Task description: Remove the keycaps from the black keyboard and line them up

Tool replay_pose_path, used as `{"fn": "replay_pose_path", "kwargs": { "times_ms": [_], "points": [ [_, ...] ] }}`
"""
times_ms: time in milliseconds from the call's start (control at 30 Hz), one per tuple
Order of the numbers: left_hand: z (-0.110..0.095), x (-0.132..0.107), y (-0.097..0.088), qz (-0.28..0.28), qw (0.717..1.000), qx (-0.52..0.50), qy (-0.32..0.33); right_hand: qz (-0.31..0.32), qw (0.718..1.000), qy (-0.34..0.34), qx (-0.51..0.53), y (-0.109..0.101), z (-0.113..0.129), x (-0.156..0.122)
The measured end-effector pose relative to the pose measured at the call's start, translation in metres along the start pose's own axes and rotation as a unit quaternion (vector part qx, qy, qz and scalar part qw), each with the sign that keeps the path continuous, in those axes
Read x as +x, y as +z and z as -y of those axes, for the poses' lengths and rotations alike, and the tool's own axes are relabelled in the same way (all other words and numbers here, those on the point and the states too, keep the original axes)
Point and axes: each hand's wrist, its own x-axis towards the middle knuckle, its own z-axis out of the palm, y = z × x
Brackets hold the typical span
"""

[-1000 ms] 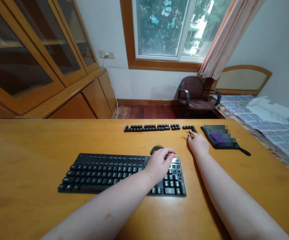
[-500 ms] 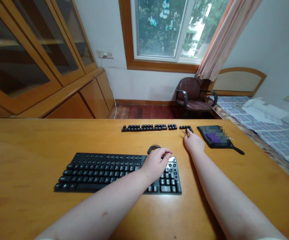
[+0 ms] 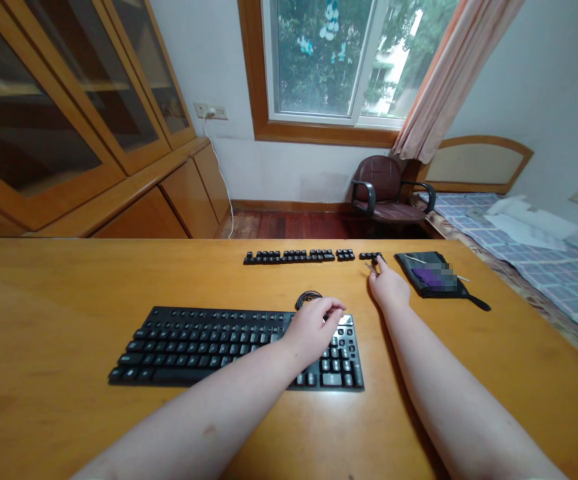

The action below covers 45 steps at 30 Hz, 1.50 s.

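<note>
A black keyboard [image 3: 209, 343] lies on the wooden desk [image 3: 69, 300]. My left hand [image 3: 313, 328] rests curled on its right end, over the number pad, fingers bent and touching the keys. My right hand [image 3: 387, 287] reaches forward to the far row of loose black keycaps [image 3: 313, 255], its fingers pinched on a small thin tool at the row's right end. A coiled black cable [image 3: 309, 297] sits just behind the keyboard, by my left fingertips.
A black pouch [image 3: 431, 280] with a purple item and a black-handled tool lies right of my right hand. Wooden cabinets stand at left. A brown armchair [image 3: 386, 193], a bed and a window are beyond the desk.
The view shifted slightly, so everything sits a little further left. My right hand stayed at the right end of the keycap row; my left hand stayed on the number pad.
</note>
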Motion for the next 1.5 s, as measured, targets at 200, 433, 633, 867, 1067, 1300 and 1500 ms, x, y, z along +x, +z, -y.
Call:
{"fn": "replay_pose_path", "kwargs": {
  "times_ms": [200, 433, 633, 867, 1067, 1300, 1500],
  "points": [
    [0.001, 0.000, 0.000, -0.002, 1.000, 0.000, 0.001, 0.000, 1.000, -0.011, 0.005, 0.001, -0.001, 0.001],
    [0.000, -0.001, 0.000, 0.002, 1.000, 0.004, -0.002, 0.002, 1.000, -0.008, 0.003, 0.001, -0.001, 0.003],
    [0.000, 0.000, -0.001, 0.010, 1.000, 0.016, 0.001, -0.022, 0.999, -0.008, 0.036, 0.003, -0.002, 0.001],
    [-0.005, -0.005, -0.001, 0.053, 0.983, 0.161, 0.071, -0.216, 0.928, -0.174, 0.250, -0.008, -0.012, -0.014],
    [-0.006, -0.007, -0.003, 0.092, 0.973, 0.192, 0.091, -0.159, 0.842, -0.276, 0.436, -0.013, 0.010, -0.056],
    [-0.010, -0.009, -0.005, 0.115, 0.968, 0.212, 0.072, -0.122, 0.826, -0.330, 0.441, -0.020, 0.025, -0.079],
    [-0.010, -0.007, -0.007, 0.114, 0.979, 0.171, -0.002, -0.094, 0.719, -0.568, 0.391, -0.024, 0.029, -0.082]
  ]
}}
